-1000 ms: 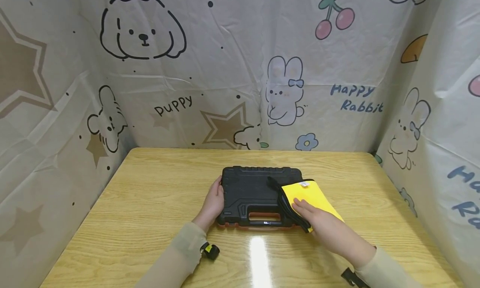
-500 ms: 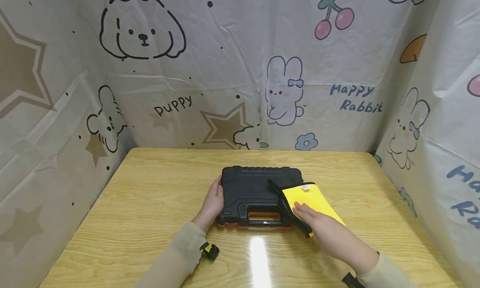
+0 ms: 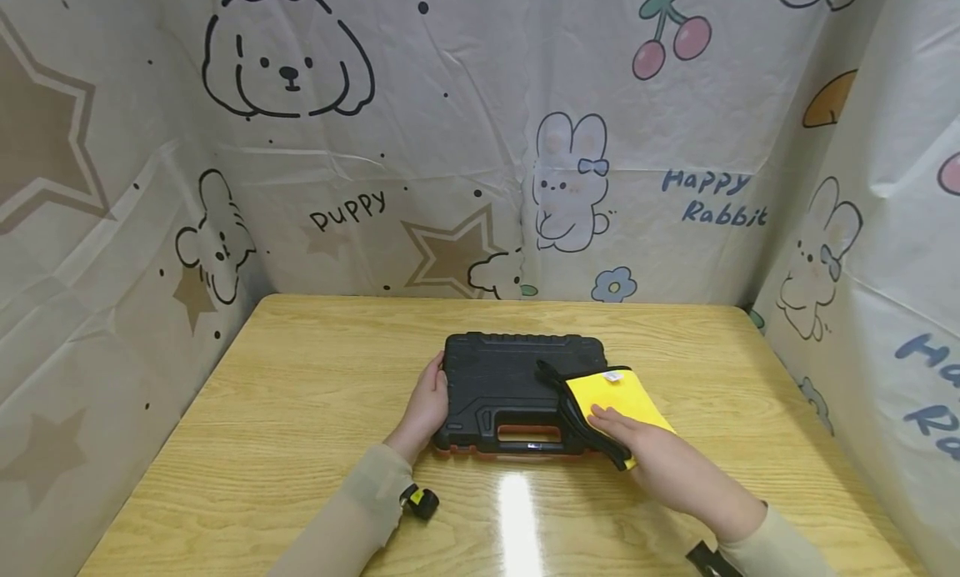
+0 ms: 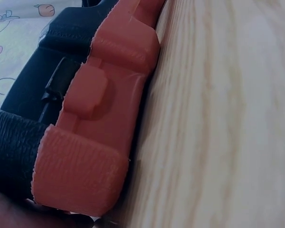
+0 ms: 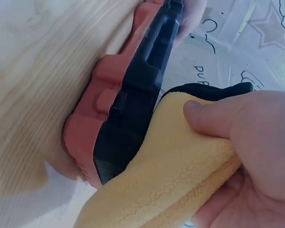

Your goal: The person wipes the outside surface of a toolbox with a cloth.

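Observation:
A black plastic tool case (image 3: 510, 377) with an orange-red underside (image 4: 104, 104) lies flat on the table, its handle toward me. My left hand (image 3: 426, 406) holds the case by its left side; only a bit of that hand shows at the bottom corner of the left wrist view. A folded yellow cloth with black edging (image 3: 618, 393) lies over the right part of the lid. My right hand (image 3: 667, 460) grips this cloth, and in the right wrist view its thumb presses on top with other fingers underneath. The lid under the cloth is hidden.
The wooden table (image 3: 300, 377) extends around the case. A patterned curtain (image 3: 450, 143) closes off the back and both sides. Black straps with small devices (image 3: 420, 502) sit at the wrists.
The yellow cloth in my right hand has shifted slightly toward me and to the right over the lid. My left hand and the tool case have stayed in place.

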`<action>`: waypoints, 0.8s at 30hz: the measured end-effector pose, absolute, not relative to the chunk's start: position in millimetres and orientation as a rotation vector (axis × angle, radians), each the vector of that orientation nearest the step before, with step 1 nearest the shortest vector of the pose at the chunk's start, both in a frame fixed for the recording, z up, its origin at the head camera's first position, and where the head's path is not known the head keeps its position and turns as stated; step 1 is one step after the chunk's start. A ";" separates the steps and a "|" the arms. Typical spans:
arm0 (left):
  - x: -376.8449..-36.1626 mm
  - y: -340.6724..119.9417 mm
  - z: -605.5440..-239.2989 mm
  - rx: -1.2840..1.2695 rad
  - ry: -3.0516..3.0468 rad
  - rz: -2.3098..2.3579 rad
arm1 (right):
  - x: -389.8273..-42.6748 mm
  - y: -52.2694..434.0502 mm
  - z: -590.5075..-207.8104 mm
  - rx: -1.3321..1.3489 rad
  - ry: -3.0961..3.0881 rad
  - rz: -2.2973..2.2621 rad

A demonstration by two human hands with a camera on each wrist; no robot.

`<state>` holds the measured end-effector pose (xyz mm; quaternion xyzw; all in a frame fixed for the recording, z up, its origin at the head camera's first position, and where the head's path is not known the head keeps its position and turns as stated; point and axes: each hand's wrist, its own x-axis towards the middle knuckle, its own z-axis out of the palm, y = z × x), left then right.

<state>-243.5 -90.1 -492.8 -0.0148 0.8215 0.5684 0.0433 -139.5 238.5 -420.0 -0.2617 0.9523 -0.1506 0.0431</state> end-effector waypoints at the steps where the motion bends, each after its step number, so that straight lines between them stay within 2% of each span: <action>1: -243.7 -90.3 -492.8 -0.046 2.508 1.741 | -140.1 239.6 -419.4 -0.792 2.905 -0.483; 14: -245.0 -90.2 -492.3 -0.050 2.506 1.747 | -151.3 265.3 -399.8 -0.585 3.005 -0.801; 24: -243.2 -90.0 -492.7 -0.064 2.492 1.743 | -162.6 288.1 -383.6 -0.399 3.128 -0.857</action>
